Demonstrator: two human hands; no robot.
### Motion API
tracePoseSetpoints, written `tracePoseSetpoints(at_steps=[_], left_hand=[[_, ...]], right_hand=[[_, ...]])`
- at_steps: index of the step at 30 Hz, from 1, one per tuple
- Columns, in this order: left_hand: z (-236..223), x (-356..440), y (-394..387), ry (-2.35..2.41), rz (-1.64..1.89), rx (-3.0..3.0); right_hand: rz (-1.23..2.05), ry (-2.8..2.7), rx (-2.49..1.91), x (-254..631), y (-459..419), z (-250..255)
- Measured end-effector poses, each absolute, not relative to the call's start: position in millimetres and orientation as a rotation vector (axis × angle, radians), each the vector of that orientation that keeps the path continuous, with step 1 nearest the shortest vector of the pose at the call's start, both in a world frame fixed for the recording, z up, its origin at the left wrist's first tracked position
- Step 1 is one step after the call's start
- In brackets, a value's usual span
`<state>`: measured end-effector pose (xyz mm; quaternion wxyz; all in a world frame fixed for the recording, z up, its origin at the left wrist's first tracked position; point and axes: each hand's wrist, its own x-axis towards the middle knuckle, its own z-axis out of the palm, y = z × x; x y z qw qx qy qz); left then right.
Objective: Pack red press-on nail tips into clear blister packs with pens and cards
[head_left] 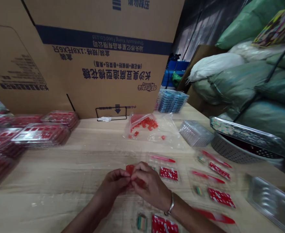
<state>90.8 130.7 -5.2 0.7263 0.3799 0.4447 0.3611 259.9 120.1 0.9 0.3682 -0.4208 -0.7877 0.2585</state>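
A: Surface and room?
B: Pale wood-grain table [60, 181]; carton [113, 89] with inverted print at the back — stuffed sacks [244, 81] off to the right.
A: Hands?
B: Left hand [115, 183] and right hand [149, 186] meet, fingertips pinched together on a small red piece [129, 168] — held over the table.

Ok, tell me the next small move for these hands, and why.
Probably steady the red piece with the left hand and work it gently with the right hand before setting it down. Both hands are pinched close together at it, which suggests two-handed work, though blur and the grip hide exactly how it is held.
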Motion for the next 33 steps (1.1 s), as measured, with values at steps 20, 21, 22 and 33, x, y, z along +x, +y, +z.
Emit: tracePoseSetpoints(at_steps=[20,21,22,33], left_hand=[[-10,95,125,0.829,0.675,0.923],[-10,97,125,0.846,0.676,0.889],[-10,99,125,0.862,0.674,0.854],[-20,91,196,1.260,0.680,2.028]], right_hand=[[1.483,-1.214,-1.175,257,108,-7],[1.401,-1.262,-1.164,256,105,-6],[1.339,-1.303,-1.149,255,102,-6],[0.565,-2.126,-1.359,281,195,-18]])
